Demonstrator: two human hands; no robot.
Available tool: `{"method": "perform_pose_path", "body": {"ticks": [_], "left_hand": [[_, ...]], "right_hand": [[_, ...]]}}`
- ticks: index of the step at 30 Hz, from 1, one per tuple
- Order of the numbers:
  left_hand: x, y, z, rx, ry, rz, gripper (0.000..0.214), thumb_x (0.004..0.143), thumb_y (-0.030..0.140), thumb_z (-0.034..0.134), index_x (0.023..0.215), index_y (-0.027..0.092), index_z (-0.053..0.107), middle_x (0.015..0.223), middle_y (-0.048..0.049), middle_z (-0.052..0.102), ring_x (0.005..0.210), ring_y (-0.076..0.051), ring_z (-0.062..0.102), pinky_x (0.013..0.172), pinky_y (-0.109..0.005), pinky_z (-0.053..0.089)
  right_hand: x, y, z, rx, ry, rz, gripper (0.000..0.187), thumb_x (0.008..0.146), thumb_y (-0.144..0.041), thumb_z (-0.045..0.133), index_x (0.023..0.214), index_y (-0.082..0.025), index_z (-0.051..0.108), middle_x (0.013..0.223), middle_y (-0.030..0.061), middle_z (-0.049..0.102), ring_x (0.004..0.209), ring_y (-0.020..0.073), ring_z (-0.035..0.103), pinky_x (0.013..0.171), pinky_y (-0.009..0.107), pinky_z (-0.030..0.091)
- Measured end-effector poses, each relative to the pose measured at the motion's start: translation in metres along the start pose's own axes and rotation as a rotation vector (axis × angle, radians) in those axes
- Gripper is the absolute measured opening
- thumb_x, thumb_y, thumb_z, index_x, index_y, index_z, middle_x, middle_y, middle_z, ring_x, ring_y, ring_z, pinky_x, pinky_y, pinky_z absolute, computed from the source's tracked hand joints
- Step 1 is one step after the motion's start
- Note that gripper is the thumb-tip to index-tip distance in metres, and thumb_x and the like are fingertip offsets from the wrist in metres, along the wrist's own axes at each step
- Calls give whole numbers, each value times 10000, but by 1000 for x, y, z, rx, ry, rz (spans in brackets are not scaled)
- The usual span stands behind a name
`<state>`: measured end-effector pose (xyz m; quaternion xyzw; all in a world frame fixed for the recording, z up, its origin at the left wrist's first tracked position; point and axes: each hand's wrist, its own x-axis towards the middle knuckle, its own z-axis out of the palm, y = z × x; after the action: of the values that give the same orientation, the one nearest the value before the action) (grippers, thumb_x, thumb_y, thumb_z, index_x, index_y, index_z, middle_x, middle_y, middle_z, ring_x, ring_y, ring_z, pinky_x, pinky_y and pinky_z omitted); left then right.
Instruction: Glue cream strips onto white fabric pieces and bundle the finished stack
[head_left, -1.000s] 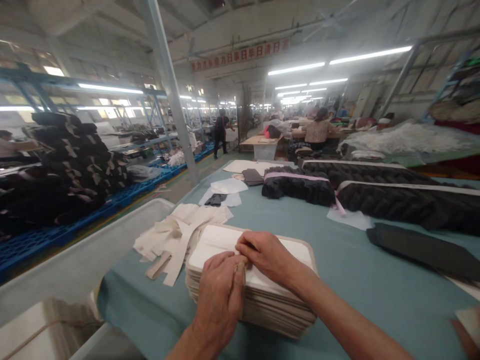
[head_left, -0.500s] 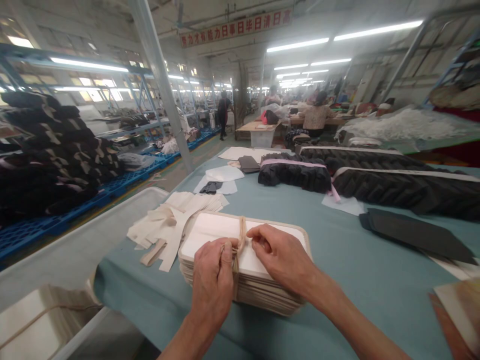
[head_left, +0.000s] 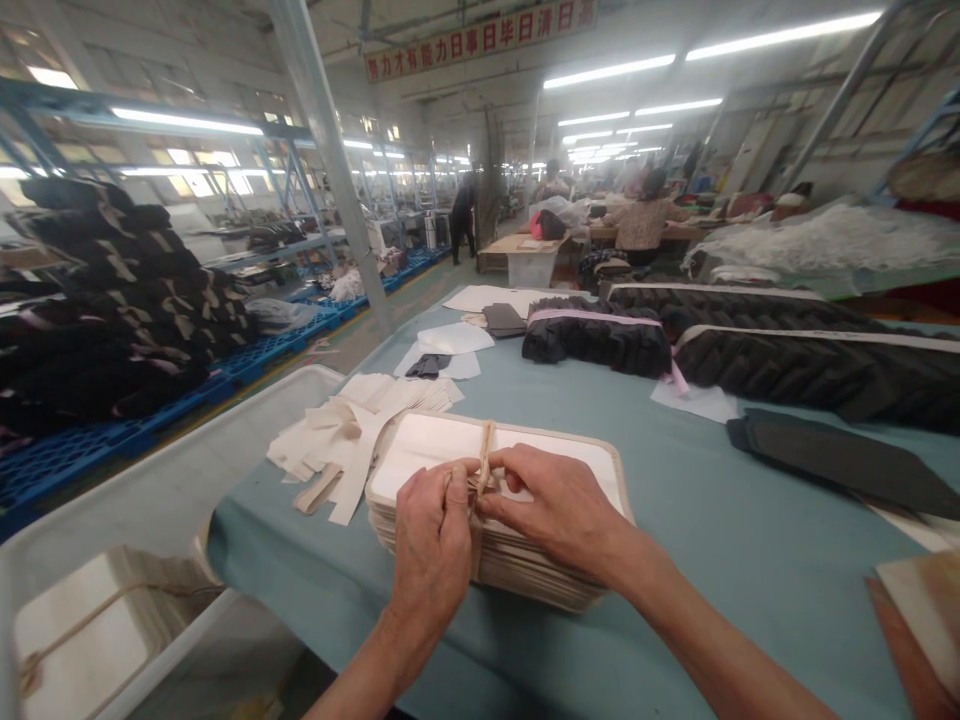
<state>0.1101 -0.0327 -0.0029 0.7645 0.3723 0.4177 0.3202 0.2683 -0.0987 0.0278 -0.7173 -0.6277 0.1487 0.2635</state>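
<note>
A thick stack of white, beige-edged fabric panels (head_left: pixel 577 450) with rounded corners lies on the table in front of me. Around its middle runs a beige fabric strip (head_left: pixel 487 436), bunched at the top of the stack. My left hand (head_left: pixel 435 530) pinches the strip from the left, thumb and forefinger closed. From the right, my right hand (head_left: pixel 551 500) grips the same strip between thumb and forefinger. The fingers partly hide the bunched part, so whether it is knotted cannot be seen. Just left of the stack lies a pile of loose beige strips (head_left: pixel 352 425).
The green-covered table (head_left: pixel 697 600) also bears black ruffled bundles (head_left: pixel 600 345), dark flat pieces (head_left: pixel 840 460) and white scraps (head_left: pixel 450 338). A white bin (head_left: pixel 247 440) at the left holds a tied stack (head_left: pixel 90 620). A metal post (head_left: pixel 337 160) rises beyond; people work farther back.
My right hand has moved left and down onto the strip, its thumb and forefinger now at the bunched part. My left hand stays on the strip. The view has shifted slightly.
</note>
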Motion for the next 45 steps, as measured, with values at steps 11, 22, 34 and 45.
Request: {"method": "perform_pose_path", "body": {"ticks": [11, 22, 34, 45], "left_hand": [[-4, -5, -3, 35, -9, 150, 354, 1096, 348, 410, 1017, 247, 739, 1011, -18, 788, 983, -231, 690, 954, -443, 472], [-9, -25, -7, 89, 19, 525, 157, 1056, 135, 495, 997, 207, 621, 994, -35, 682, 970, -192, 608, 909, -353, 482], [-11, -35, -5, 150, 79, 678, 130, 1016, 103, 544, 943, 208, 564, 949, -38, 681, 913, -191, 593, 1045, -397, 460], [-12, -29, -7, -10, 73, 588, 166, 1008, 140, 526, 888, 221, 608, 1013, -38, 776, 951, -185, 702, 897, -350, 475]], "right_hand": [[2, 15, 7, -18, 63, -200, 338, 1095, -350, 541, 784, -216, 551, 738, -28, 583, 686, 154, 463, 658, 298, 245], [4, 17, 12, -92, 213, -212, 370, 1067, -296, 476, 704, -227, 489, 757, 15, 621, 703, 183, 532, 661, 314, 352], [13, 16, 15, -230, 235, -383, 296, 1069, -186, 475, 828, -181, 648, 1424, 201, 655, 1322, 328, 624, 1127, 509, 500], [10, 15, 14, -153, 173, -313, 334, 1086, -238, 431, 775, -226, 553, 1320, 172, 694, 1248, 290, 643, 1051, 470, 509]]}}
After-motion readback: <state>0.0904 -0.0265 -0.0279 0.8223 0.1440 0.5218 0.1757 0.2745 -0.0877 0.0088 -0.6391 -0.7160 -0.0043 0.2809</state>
